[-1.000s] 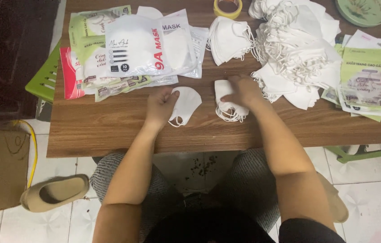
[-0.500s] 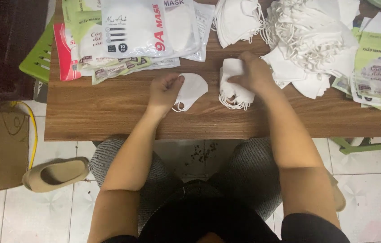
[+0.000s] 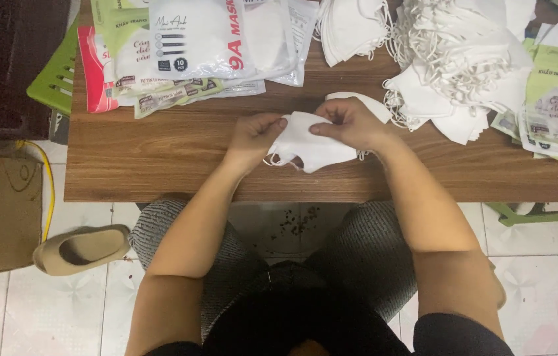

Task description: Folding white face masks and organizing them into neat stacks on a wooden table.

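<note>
One beige slipper (image 3: 80, 248) is lying on the floor, left of the tabletop (image 3: 160, 158). Several packets (image 3: 186, 49) are overlapping at the far left corner; exact count unclear. One white mask (image 3: 309, 146) is sitting near the front edge, left hand (image 3: 252, 135) and right hand (image 3: 351, 123) both pinching its top. One heap of masks (image 3: 454, 59) is crowding the far right.

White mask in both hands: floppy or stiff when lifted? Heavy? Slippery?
Probably floppy: the white mask is thin folded fabric, sagging between the left hand and right hand. Likely very light, since fingertips alone carry it. Its loose ear loops may snag on the mask pile.
</note>
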